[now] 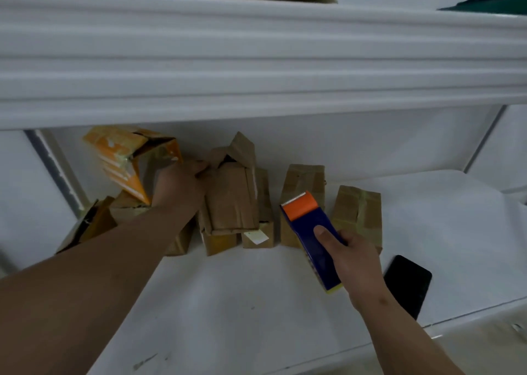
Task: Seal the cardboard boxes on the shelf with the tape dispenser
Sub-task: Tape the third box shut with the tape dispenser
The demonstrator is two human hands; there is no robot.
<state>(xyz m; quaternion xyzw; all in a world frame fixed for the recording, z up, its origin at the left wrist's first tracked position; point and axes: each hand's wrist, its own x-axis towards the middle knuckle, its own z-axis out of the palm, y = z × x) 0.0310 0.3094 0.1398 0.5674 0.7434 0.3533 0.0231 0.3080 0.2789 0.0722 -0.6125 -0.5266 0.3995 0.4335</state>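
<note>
Boxes crowd the back wall; bare shelf lies open in front.
My left hand reaches in, fingers gripping the open-flapped box; my right hand grasps the tape dispenser beside two taped boxes.

You are facing a storeroom or packing area: white metal shelving in tiers, its lower white shelf board carrying small worn brown cardboard boxes along the back edge, some taped, some with open flaps.
</note>
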